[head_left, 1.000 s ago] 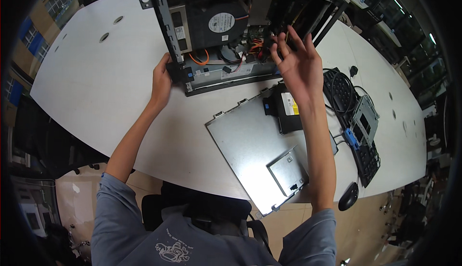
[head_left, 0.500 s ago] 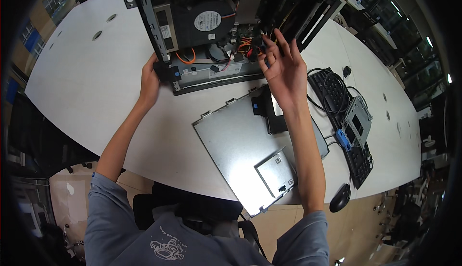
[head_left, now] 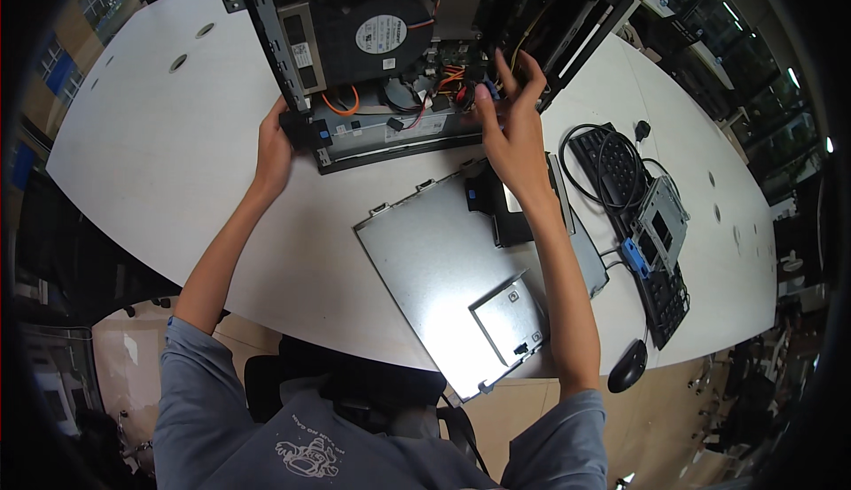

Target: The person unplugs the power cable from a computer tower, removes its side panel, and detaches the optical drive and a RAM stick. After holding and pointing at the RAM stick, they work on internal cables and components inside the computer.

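An opened black desktop computer case [head_left: 408, 148] lies at the far side of the table with its inside showing. It holds a black fan housing [head_left: 341, 47] with a round white label, a looped orange cable [head_left: 341, 104] and a tangle of coloured wires [head_left: 456, 82]. My left hand [head_left: 273, 153] grips the case at its lower left corner, fingers partly hidden behind the edge. Reaching into the right part of the case, my right hand [head_left: 514, 135] has its thumb and fingers apart beside the wires. Whether a fingertip touches a wire is unclear.
A silver side panel [head_left: 417, 259] lies in front of the case, with a black drive-like part [head_left: 507, 224] under my right forearm. To the right are a black keyboard [head_left: 665, 308], a coiled black cable [head_left: 567, 175], a metal bracket [head_left: 660, 224] and a mouse [head_left: 628, 366] at the table edge.
My right hand has turned and its fingers have shifted a little rightward, away from the dark connector and red wires. My left hand stays at the case corner.
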Available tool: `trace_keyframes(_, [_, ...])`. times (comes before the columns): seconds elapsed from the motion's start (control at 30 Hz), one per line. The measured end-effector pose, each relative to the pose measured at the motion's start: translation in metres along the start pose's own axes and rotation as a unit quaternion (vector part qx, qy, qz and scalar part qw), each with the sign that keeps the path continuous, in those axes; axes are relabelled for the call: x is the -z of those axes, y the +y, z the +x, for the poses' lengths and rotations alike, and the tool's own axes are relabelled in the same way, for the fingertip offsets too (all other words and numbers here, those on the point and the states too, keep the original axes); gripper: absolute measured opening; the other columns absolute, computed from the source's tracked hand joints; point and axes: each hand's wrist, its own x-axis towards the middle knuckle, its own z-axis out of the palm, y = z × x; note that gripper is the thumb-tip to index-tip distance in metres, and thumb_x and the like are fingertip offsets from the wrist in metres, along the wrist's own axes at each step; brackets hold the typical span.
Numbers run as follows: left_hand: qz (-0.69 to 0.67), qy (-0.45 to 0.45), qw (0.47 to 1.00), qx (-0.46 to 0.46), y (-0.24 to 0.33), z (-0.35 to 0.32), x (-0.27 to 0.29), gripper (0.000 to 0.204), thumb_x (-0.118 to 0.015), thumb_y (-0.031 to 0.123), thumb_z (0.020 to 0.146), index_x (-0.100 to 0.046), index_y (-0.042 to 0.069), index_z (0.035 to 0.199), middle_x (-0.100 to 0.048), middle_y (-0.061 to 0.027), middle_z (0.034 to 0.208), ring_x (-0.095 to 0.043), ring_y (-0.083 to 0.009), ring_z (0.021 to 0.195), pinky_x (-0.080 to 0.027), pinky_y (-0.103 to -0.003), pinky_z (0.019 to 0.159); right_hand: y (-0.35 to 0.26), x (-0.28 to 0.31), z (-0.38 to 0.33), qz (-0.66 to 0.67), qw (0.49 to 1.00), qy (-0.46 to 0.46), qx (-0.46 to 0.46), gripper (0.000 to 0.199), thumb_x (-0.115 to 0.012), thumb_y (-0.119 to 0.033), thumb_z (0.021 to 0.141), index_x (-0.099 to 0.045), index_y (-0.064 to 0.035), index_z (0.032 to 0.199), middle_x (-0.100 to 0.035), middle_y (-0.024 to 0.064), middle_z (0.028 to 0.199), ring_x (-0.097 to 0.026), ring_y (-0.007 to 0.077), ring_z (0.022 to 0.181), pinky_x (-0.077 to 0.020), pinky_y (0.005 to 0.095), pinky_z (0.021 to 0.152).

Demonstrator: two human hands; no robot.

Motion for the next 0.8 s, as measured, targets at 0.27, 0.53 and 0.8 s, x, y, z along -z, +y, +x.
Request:
trace_keyframes(0.27, [0.003,-0.012,1.000,-0.007,0.003,-0.002,0.003,0.036,-0.043,0.012,0.098,-0.055,0.002,0.131,-0.062,0.0011,0.092,-0.058,-0.0027,0.071,-0.044,-0.017,0.057,-0.001,0.006,-0.001,-0.146,0.988,-0.038,0.042,0.066,-0.060,-0.012,0.094,-0.018,0.0038,0.142,-0.054,0.0198,0.142,-0.071,0.0384,0.079,-0.0568,0.0426,0.072])
trace_keyframes(0.53, [0.007,-0.014,1.000,-0.002,0.007,-0.003,-0.001,0.034,-0.043,0.009,0.097,-0.056,0.001,0.127,-0.062,0.0009,0.096,-0.060,-0.0028,0.073,-0.046,-0.017,0.057,0.000,0.010,-0.001,-0.230,0.970,-0.053,0.049,0.064,-0.062,-0.011,0.093,-0.022,0.0049,0.141,-0.055,0.0219,0.139,-0.071,0.0397,0.081,-0.0578,0.0440,0.072])
trace_keyframes(0.8, [-0.001,-0.011,1.000,-0.009,0.002,-0.002,0.001,0.039,-0.043,0.010,0.098,-0.053,0.002,0.135,-0.064,-0.0007,0.099,-0.061,-0.0033,0.075,-0.047,-0.017,0.057,0.002,0.013,-0.002,-0.298,0.949,-0.061,0.085,0.066,-0.060,-0.013,0.094,-0.022,0.0020,0.145,-0.063,0.0242,0.124,-0.070,0.0386,0.078,-0.0577,0.0442,0.068])
